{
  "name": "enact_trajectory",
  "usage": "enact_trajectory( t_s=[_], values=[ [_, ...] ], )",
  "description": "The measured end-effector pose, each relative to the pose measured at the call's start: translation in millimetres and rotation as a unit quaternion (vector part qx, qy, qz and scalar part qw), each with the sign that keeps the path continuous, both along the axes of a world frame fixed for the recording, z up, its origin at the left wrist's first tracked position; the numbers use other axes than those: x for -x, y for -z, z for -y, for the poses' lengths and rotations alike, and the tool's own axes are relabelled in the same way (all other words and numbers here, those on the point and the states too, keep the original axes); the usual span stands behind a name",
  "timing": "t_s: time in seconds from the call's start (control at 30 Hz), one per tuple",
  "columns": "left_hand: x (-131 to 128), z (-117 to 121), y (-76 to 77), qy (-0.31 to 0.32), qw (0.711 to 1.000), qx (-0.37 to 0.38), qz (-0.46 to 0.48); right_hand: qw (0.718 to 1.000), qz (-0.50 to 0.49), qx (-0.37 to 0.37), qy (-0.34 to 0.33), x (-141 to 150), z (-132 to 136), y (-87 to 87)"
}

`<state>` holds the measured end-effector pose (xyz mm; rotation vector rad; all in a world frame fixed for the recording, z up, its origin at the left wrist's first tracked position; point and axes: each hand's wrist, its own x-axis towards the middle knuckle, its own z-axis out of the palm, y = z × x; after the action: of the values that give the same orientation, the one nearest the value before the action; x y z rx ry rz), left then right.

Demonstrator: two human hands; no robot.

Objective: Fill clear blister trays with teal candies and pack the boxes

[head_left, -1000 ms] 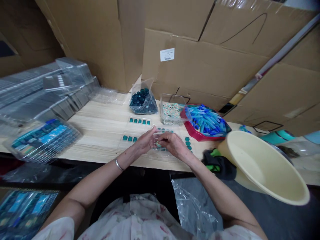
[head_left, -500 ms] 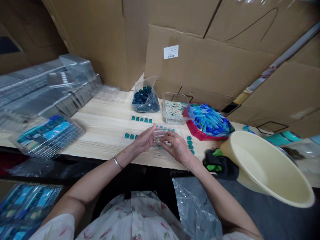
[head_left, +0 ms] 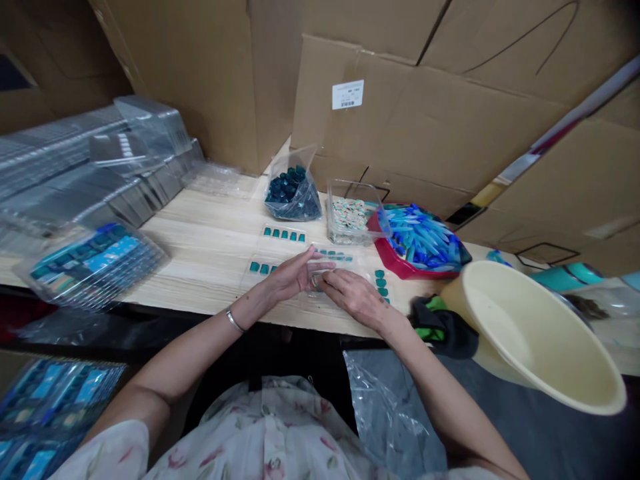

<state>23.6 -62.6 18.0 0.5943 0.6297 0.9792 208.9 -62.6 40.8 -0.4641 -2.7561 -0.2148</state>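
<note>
My left hand (head_left: 294, 276) hovers over clear plastic trays near the table's front, palm turned to the right. Its fingers are stretched out with the thumb raised apart. Fingertips of my right hand (head_left: 353, 293) are pinched together close to the left fingers; a small pale bit shows there, too small to name. Behind the hands lies a clear tray with a row of teal pieces (head_left: 336, 256). More teal pieces stand in rows at the left (head_left: 255, 267), farther back (head_left: 284, 234) and at the right (head_left: 381, 283). My hands partly cover the trays.
Behind stand a bag of dark teal pieces (head_left: 292, 190), a clear box of pale pieces (head_left: 350, 217) and a red tray (head_left: 395, 262) of blue pieces. Filled packs (head_left: 95, 267) and stacked clear cases (head_left: 145, 183) are left. A cream basin (head_left: 540, 333) and dark cloth (head_left: 445, 330) are right.
My right hand's fingers have lowered and drawn together near the left fingers. My left hand has stayed nearly in place. The whole view has shifted slightly.
</note>
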Motion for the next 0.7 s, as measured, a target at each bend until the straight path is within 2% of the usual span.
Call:
enact_trajectory(
  t_s=[0.17,0.37,0.53,0.7],
  values=[
    [1,-1,4.4,0.031,0.999,-0.010,0.026,0.999,-0.018,-0.022,-0.016,-3,-1,-3.9],
    [-2,-2,7.0,0.037,0.999,-0.004,0.018,0.999,0.028,-0.035,0.000,3,2,-4.4],
    [-6,-2,5.4,0.039,0.999,-0.007,0.030,0.999,-0.032,0.031,0.002,5,0,-0.5],
    [-7,-3,10.5,0.026,0.999,-0.023,0.016,0.991,-0.059,0.092,0.076,7,9,0.3]
  ],
)
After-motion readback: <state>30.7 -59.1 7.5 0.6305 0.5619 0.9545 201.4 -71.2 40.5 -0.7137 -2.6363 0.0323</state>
